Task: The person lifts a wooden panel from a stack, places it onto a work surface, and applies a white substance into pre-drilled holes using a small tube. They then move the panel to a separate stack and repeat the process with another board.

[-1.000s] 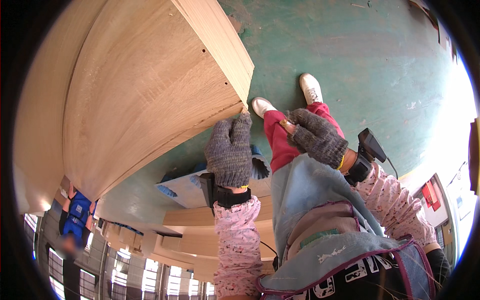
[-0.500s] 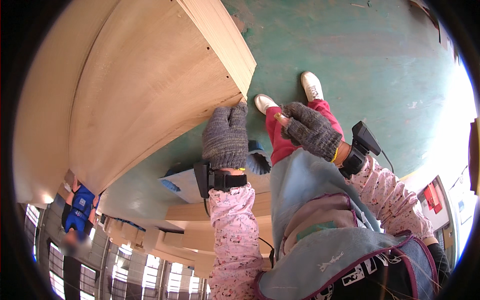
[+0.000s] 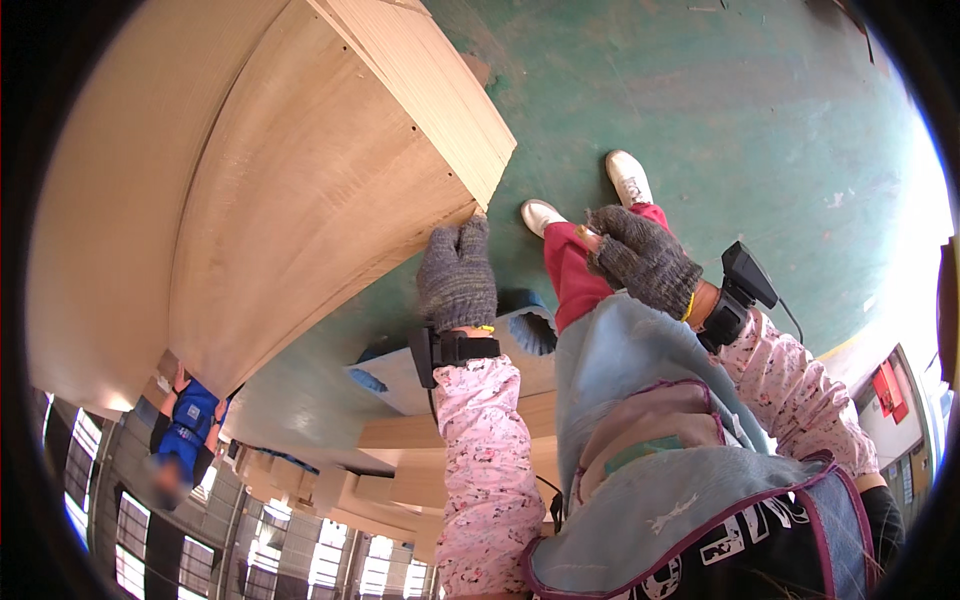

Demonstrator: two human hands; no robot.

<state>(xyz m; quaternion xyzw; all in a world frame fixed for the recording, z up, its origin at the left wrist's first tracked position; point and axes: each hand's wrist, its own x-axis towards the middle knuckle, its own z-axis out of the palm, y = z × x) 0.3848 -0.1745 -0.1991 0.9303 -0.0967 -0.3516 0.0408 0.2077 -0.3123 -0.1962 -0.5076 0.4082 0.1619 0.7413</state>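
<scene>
Several fingers of the left hand [image 3: 457,280], bunched, touch the wooden panel [image 3: 315,170], perhaps steadying its corner. Whether the curled right hand [image 3: 645,262] holds anything, I cannot tell.

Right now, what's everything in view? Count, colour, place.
Wooden panels: several, tan, upper left
Floor: one, green, upper right
Notched slab: one, grey and blue, centre
Other boards: several, tan, lower centre
Person: one, blue, lower left
Windows: several, white, lower left
Shoes: two, white, upper centre
Trousers: one, red, centre
Apron: one, pale blue, lower right
Wrist devices: two, black, centre
Sleeves: two, pink floral, lower
Left hand: one, grey-gloved, panels' corner
Right hand: one, grey-gloved, centre right
</scene>
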